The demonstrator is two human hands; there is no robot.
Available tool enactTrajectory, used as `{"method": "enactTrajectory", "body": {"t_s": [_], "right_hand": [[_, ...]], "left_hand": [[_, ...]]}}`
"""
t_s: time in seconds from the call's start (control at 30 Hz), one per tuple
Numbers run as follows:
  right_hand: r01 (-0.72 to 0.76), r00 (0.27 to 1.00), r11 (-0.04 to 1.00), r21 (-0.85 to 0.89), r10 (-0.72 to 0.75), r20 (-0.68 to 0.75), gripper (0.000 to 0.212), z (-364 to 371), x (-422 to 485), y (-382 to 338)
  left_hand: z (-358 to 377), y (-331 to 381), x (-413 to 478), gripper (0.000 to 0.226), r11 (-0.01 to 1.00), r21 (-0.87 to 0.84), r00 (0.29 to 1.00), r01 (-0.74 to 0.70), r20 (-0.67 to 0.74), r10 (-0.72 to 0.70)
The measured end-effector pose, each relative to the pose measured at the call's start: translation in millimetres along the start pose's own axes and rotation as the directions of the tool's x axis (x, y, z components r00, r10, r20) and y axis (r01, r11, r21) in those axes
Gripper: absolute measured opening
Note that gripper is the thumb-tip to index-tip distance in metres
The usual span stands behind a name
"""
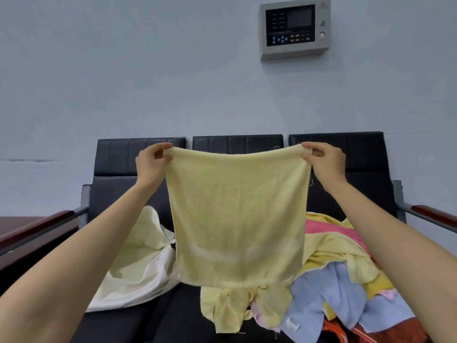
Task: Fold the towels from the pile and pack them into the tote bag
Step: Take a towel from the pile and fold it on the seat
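While the left hand (pixel 150 161) and right hand (pixel 324 161) each pinch a top corner, the yellow towel (pixel 237 219) hangs spread between them. It hides part of the towel pile (pixel 346 280) below the right hand. The tote bag (pixel 138 263) lies below the left, its mouth hard to make out.

No text can be read anywhere. The wall panel (pixel 294 28) carries printing, but all of it is too small and blurred to make out: two columns of faint marks on the dark face to the left of its screen (pixel 300 18), a thin pale line of print under them, and small blue, orange and green buttons (pixel 291 38) whose captions cannot be told. The screen itself is dark and shows no figures. A small white tag (pixel 292 324) sits at the edge of the blue towel (pixel 311 293); whatever is on it cannot be read.
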State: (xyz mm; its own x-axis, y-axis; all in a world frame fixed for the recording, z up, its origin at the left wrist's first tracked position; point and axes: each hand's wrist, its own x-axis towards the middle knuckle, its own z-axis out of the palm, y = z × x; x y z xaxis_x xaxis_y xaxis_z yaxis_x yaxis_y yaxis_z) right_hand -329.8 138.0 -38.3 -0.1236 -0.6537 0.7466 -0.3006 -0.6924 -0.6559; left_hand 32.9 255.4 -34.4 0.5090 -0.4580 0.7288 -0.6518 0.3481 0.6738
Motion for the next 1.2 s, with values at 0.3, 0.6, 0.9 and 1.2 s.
{"method": "enactTrajectory", "body": {"t_s": [0.3, 0.6, 0.9, 1.2], "right_hand": [[0.026, 0.999, 0.993, -0.111, -0.029, -0.022, 0.03, 4.4, -2.6, 6.3], [0.048, 0.999, 0.978, -0.205, -0.052, -0.014, 0.009, 11.2, -6.5, 10.6], [-0.053, 0.98, 0.985, -0.167, 0.083, 0.179, 0.014, -4.5, -39.9, 17.9], [-0.119, 0.987, 0.99, 0.072, 0.111, 0.116, 0.014, -21.0, -16.9, -3.7]], "left_hand": [[3.6, -0.9, -0.3, 0.025, 0.98, 0.174, 0.995, -0.101, 0.014, 0.1], [8.6, -5.5, -15.0, 0.015, 0.978, 0.21, 0.999, 0.0, -0.045, 0.01], [-6.4, -13.2, -46.3, 0.013, 0.981, 0.035, 0.98, 0.189, 0.057, -0.19], [-32.9, 9.5, -27.1, 0.029, 0.927, -0.304, 0.972, 0.221, 0.146, -0.184]]}}
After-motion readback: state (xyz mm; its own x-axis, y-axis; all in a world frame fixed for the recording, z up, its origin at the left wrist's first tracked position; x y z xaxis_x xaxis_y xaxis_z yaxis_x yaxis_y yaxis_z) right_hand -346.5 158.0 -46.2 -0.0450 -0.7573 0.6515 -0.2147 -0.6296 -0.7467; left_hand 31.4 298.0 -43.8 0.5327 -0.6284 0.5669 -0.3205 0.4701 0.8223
